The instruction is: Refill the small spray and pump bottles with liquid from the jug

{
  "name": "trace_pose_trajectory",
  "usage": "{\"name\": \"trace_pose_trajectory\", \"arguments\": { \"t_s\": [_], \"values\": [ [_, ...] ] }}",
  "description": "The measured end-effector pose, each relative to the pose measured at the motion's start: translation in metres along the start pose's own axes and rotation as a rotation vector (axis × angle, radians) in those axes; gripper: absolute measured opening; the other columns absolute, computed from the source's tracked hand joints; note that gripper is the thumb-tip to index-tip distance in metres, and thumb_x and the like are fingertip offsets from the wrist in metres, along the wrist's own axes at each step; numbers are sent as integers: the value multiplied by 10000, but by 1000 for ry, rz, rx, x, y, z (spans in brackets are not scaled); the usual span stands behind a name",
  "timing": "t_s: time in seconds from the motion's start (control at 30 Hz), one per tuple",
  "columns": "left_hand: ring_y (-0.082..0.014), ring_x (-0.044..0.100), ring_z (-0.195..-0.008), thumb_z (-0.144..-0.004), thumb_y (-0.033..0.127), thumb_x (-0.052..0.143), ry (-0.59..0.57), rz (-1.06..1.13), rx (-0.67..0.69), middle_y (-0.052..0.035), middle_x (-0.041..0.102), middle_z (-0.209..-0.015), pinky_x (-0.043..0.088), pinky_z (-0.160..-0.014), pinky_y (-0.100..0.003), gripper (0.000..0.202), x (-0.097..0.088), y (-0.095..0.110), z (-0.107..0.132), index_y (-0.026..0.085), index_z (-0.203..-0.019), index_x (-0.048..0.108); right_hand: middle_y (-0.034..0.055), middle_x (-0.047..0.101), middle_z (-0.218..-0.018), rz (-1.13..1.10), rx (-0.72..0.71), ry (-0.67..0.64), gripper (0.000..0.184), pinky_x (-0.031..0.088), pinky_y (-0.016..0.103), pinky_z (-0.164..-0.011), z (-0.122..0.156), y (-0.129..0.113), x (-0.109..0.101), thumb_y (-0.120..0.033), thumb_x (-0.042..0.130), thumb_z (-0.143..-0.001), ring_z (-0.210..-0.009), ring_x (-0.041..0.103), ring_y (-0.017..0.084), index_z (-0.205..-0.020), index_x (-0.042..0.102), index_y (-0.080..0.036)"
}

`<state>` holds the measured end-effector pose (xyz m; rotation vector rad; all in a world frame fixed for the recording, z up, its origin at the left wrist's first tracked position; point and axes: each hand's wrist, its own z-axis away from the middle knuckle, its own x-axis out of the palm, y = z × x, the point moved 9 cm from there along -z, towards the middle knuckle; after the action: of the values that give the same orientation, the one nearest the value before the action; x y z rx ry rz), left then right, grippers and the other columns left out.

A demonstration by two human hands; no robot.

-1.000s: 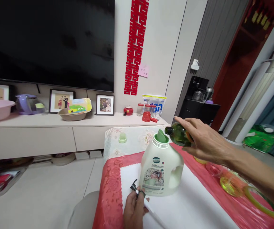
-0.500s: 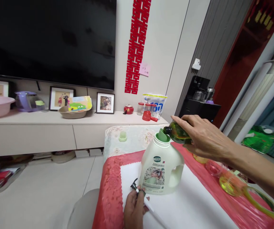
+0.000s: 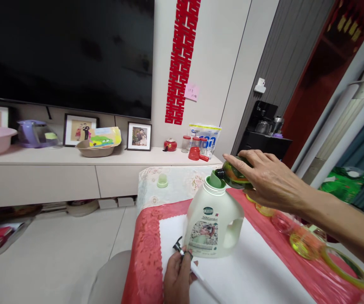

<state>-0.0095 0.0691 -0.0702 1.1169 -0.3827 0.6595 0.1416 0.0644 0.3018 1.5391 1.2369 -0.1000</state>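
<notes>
My right hand is closed around a dark green bottle, tilted nearly level with its black threaded neck at the green pouring spout of a pale green detergent jug. Whether liquid runs from the neck is too small to tell. The jug stands upright and uncapped on a white sheet. Low in front of it, my left hand pinches a pump dispenser top with a black head and a long white tube. A light green cap rests behind the jug on the flowered tablecloth.
Rolls of coloured tape lie along the right side on the red cover. Behind the table, a long white cabinet carries picture frames, a basket, small jars and a plastic bag. A grey stool stands at the left.
The bottle in my right hand has shifted very slightly left against the spout. My left hand keeps the pump dispenser top in the same place.
</notes>
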Motion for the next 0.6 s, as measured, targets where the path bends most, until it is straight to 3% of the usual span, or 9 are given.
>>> {"name": "trace_pose_trajectory", "arguments": {
  "t_s": [0.6],
  "values": [
    [-233,726,-793,-667,346,871,2,-13,-3,-137,761,-998,589,-669,-313,434,2,3,3,139,-995,675,121,510,-1310,59,-52,18,892,335,337,-850,-4,-3,-3,-141,578,-785,-1138,503,263,-1586,224,-312]
  ]
}}
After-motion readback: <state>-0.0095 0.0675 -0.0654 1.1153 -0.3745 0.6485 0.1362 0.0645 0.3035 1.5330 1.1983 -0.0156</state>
